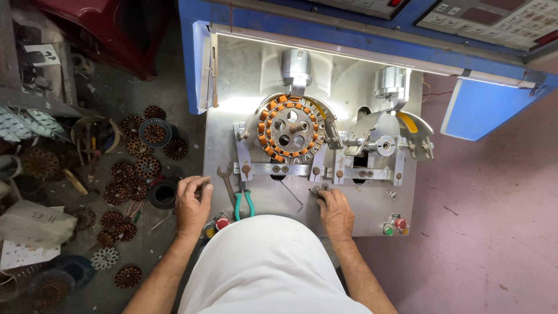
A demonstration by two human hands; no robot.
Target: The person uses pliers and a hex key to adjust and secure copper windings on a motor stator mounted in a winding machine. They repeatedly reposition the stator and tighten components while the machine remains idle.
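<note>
I look down on a metal winding machine table [349,215]. A round stator [289,128] with orange copper coils sits on the left spindle. The right station [383,142] carries no stator. My left hand [192,203] rests curled on the table's left front edge, beside an open-end spanner [226,180] and green-handled pliers [244,200]. My right hand [333,209] lies on the table's front, fingertips on a small metal part [318,189] below the clamp bar. A bent hex key [292,196] lies between the hands.
Red and green push buttons [395,227] sit at the front right corner, others [216,227] at the front left. On the floor to the left lie several wound stators [136,174] and black rings [163,193]. A blue machine housing [325,29] stands behind the table.
</note>
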